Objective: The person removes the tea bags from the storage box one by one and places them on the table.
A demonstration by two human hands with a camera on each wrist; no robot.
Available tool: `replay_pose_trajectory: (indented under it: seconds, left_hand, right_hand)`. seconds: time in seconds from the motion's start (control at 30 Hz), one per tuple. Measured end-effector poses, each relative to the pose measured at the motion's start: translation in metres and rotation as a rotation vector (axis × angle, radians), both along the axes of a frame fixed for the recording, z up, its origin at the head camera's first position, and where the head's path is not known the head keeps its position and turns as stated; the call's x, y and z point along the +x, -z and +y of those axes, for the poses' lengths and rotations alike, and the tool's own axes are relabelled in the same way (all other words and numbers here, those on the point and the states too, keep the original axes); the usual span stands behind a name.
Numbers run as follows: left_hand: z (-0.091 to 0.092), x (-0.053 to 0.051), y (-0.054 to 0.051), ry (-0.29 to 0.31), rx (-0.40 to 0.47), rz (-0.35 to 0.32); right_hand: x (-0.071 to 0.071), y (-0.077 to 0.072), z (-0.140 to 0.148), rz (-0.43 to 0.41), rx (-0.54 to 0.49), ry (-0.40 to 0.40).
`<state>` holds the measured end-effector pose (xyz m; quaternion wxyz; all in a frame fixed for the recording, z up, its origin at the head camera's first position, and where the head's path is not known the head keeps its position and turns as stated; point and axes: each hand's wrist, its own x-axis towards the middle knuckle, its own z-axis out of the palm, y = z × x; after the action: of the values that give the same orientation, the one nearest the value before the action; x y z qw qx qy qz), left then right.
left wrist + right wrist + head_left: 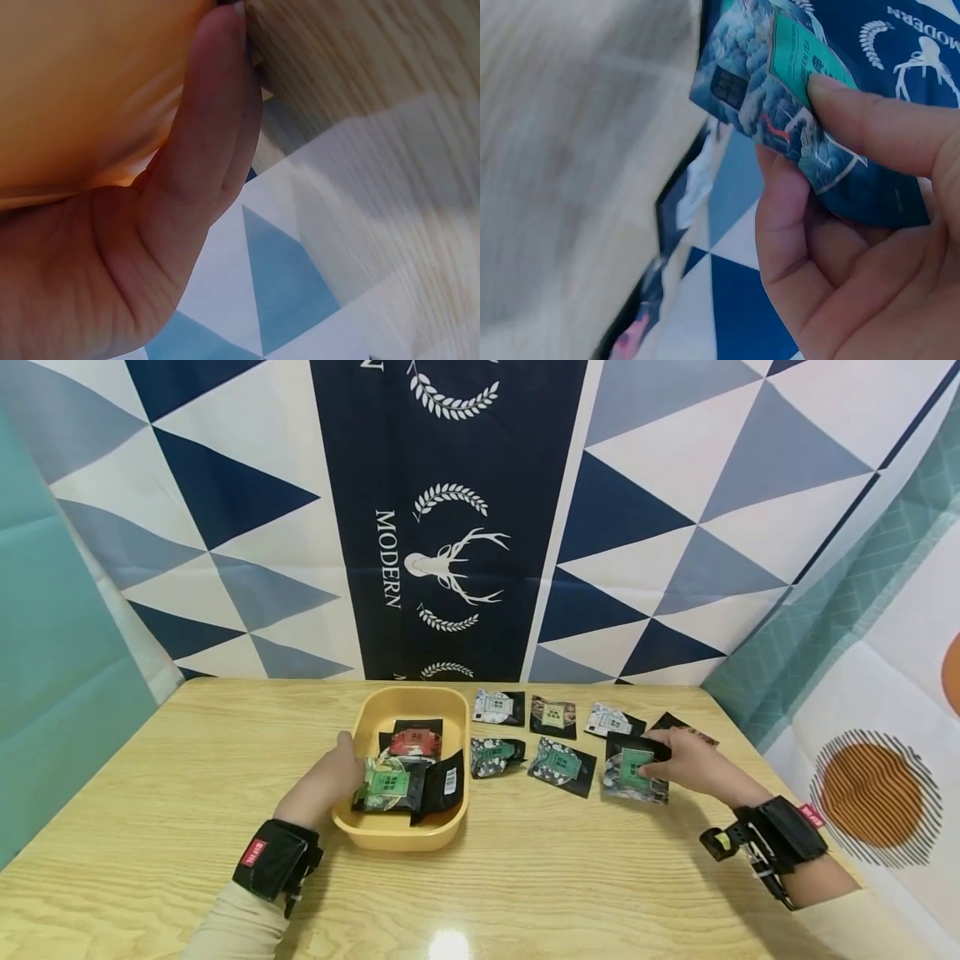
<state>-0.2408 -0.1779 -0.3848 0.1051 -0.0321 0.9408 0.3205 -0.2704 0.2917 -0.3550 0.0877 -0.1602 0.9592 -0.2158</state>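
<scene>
My left hand [341, 770] grips the left wall of a yellow plastic basket [401, 839]. In the left wrist view its fingers [206, 112] lie along the orange-looking wall; the thumb is hidden. Inside the basket are several packets, including a green-labelled one [386, 783], a red-labelled one [417, 741] and a black one with a barcode [448, 781]. At the right, my right hand [686, 762] pinches a dark tea packet with a green label [626, 768], thumb in front and fingers behind. In the right wrist view this packet [754, 82] shows a blue cloud-like print.
Packets lie on the wooden table [525, 877] between basket and right hand: white-labelled [498, 707], brown [553, 717], another white-labelled [613, 721], green-labelled [497, 756] and green floral [562, 765]. A dark packet [678, 727] lies partly behind my right hand. A patterned cloth [450, 527] hangs behind.
</scene>
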Motion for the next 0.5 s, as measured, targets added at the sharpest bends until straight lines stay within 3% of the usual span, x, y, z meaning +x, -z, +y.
replay_pose_trajectory:
  seconds: [0.2, 0.5]
  left_hand:
    - [0.000, 0.001, -0.002, -0.006, -0.010, 0.008]
    - [0.001, 0.002, -0.006, -0.020, 0.011, -0.035]
  right_hand:
    - [-0.005, 0.010, 0.003, -0.074, 0.017, -0.015]
    - [-0.013, 0.023, 0.004, 0.019, 0.055, -0.039]
